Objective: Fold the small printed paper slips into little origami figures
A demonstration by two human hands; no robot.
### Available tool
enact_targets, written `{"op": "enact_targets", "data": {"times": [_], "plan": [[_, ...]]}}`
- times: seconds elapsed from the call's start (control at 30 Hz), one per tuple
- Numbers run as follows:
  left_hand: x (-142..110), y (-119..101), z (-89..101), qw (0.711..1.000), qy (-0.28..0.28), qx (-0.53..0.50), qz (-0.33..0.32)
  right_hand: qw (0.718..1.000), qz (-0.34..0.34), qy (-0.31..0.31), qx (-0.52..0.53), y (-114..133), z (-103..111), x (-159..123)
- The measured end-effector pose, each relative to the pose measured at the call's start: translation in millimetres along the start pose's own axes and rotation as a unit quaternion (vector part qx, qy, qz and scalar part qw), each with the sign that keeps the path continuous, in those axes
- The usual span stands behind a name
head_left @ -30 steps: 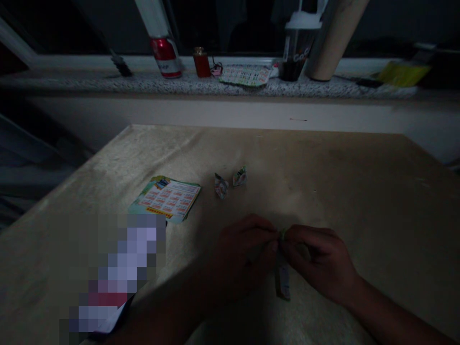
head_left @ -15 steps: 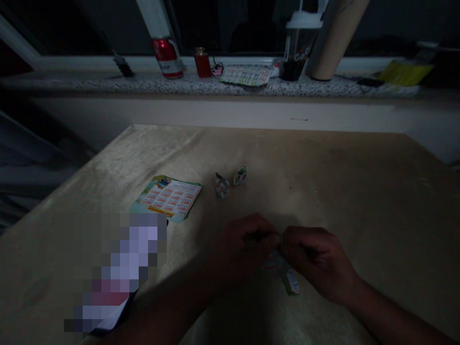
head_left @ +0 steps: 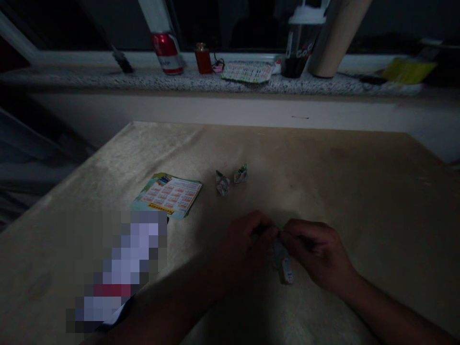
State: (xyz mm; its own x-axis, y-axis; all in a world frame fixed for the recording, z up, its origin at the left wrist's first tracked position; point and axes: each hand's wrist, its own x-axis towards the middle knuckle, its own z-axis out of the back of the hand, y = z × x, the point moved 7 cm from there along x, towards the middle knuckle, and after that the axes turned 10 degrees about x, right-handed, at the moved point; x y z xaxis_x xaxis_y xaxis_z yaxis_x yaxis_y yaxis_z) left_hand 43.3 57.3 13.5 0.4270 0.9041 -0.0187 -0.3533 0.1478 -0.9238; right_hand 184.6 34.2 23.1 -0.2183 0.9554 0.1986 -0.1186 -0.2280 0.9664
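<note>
The scene is dim. My left hand [head_left: 244, 249] and my right hand [head_left: 316, 256] meet fingertip to fingertip low over the beige table [head_left: 359, 191], both pinched on the top of a narrow printed paper strip [head_left: 283, 266] that hangs down between them. Two small folded paper pieces [head_left: 223, 183] [head_left: 240, 174] lie on the table beyond my hands. To their left lies a printed sheet [head_left: 168, 195] with rows of red and white boxes.
A blurred-out flat object [head_left: 118, 273] lies at the table's near left. On the stone sill [head_left: 201, 82] behind stand a red can [head_left: 166, 52], a small red bottle [head_left: 203, 60], another printed sheet [head_left: 247, 72], a dark lidded cup [head_left: 300, 40] and a cardboard tube [head_left: 336, 33].
The strip's hanging end swung right, then back toward vertical, and now hangs shorter. Both hands stayed pinched together, shifting slightly up the frame.
</note>
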Motion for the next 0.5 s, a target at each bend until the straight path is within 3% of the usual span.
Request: {"op": "enact_targets", "data": {"times": [0.1, 0.23, 0.33, 0.5], "plan": [[1.2, 9.2, -3.9, 0.996, 0.009, -0.080, 0.027, 0.997, -0.035, -0.056, 0.046, -8.0, 8.1, 0.6], [-1.8, 24.9, -28.4, 0.969, 0.086, -0.213, 0.086, 0.974, -0.076, -0.181, 0.116, -22.1, 27.3, -3.1], [-5.5, 30.6, -41.4, 0.968, 0.116, -0.195, 0.107, 0.960, -0.073, -0.229, 0.141, -27.7, 34.5, -7.2], [-3.0, 30.8, -33.9, 0.978, 0.072, -0.158, 0.119, 0.951, -0.040, -0.252, 0.174, -26.4, 37.9, -9.1]]}}
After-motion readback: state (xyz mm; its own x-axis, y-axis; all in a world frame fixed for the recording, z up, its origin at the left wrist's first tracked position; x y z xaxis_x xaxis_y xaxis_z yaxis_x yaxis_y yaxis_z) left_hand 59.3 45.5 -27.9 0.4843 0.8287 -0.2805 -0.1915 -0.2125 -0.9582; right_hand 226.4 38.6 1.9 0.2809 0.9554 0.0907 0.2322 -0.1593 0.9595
